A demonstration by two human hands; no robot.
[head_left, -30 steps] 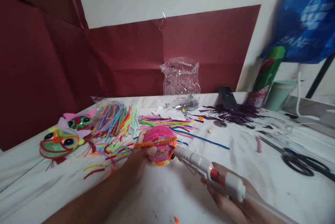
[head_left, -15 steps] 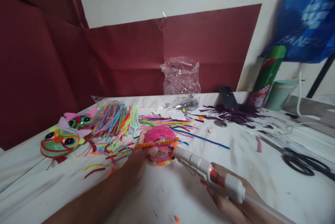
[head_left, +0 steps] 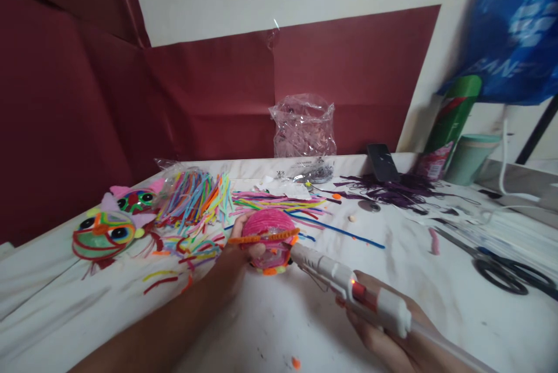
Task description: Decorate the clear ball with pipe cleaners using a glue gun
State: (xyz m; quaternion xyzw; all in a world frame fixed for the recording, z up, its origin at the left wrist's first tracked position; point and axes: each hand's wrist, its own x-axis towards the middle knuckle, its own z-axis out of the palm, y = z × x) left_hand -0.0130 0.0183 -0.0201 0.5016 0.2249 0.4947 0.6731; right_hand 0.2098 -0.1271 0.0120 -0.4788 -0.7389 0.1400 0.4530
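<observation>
My left hand (head_left: 238,251) grips a pink yarn-wound ball (head_left: 267,228) just above the white table (head_left: 270,326) and pins an orange pipe cleaner (head_left: 261,238) across its front with the thumb. My right hand (head_left: 392,341) is wrapped round a white glue gun (head_left: 349,286). The gun's nozzle touches the ball's right side, by the end of the orange pipe cleaner. A red light shows on the gun's body.
Loose coloured pipe cleaners (head_left: 196,201) lie behind the ball. Two finished ball faces (head_left: 104,233) sit at the left. Scissors (head_left: 501,271) lie at the right, purple scraps (head_left: 396,190), a phone (head_left: 378,162), a plastic bag (head_left: 304,132) and cups (head_left: 468,158) at the back.
Both hands, the ball and the glue gun hold almost still; only the view has shifted slightly.
</observation>
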